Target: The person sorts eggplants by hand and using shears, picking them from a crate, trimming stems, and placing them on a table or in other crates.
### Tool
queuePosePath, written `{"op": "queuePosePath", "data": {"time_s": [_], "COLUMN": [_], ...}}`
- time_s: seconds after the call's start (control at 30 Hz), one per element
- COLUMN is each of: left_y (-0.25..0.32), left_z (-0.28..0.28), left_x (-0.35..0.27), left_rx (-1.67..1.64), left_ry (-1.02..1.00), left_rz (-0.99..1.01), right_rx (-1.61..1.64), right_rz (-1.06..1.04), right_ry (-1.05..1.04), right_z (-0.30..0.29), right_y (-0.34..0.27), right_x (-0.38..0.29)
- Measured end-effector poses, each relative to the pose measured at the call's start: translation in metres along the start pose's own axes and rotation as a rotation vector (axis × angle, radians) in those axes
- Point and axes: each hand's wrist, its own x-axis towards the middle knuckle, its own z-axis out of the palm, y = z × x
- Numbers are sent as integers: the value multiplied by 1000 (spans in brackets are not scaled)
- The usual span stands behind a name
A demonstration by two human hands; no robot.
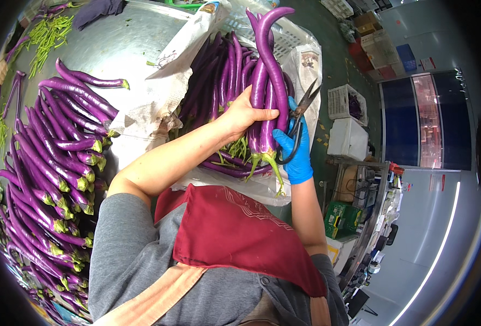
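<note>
My bare left hand (pixel 240 118) grips a bunch of several long purple eggplants (pixel 269 77), its thumb lying across them. Their green calyxes and stems point toward my body, and the purple tips point away. In my right hand (pixel 298 157), which wears a blue glove, is a pair of black-handled scissors (pixel 303 106). The blades point up and away, slightly apart. The gloved fingers also seem to touch the lower right of the bunch. Beneath both hands stands a plastic crate (pixel 293 40) lined with printed paper (pixel 142 126), holding more eggplants (pixel 226 77).
To the left, a metal table (pixel 142 30) carries a large heap of eggplants (pixel 49 163), cut green stems (pixel 51 38) and a dark cloth (pixel 98 12). At right on the floor are a white crate (pixel 338 102) and a white foam box (pixel 348 138). A cluttered shelf (pixel 362 244) stands nearer.
</note>
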Motion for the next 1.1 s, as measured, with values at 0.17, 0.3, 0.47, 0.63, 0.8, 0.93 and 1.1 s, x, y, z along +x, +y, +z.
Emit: {"op": "queuePosePath", "data": {"time_s": [0.17, 0.3, 0.47, 0.63, 0.8, 0.93, 1.1], "left_y": [-3, -6, -12, -19, -19, -9, -1], "left_z": [1, 1, 4, 14, 7, 3, 21], "left_x": [-1, -1, -4, -7, 4, 19, 30], "left_rx": [-3, 42, 29, 29, 89, 42, -201], "left_ry": [-15, -8, -33, -93, -100, -75, -138], "left_rz": [-34, -14, -94, -61, -105, -115, -153], "right_rx": [180, 25, 101, 4, 53, -14, -120], "right_rz": [-3, 89, 129, 23, 73, 3, -84], "right_ry": [-29, 34, 4, 210, 296, 410, 452], "right_z": [-5, -4, -14, -6, -63, -116, -169], "right_y": [6, 9, 11, 2, -26, -47, -64], "right_x": [-3, -8, -22, -28, -61, -90, -99]}}
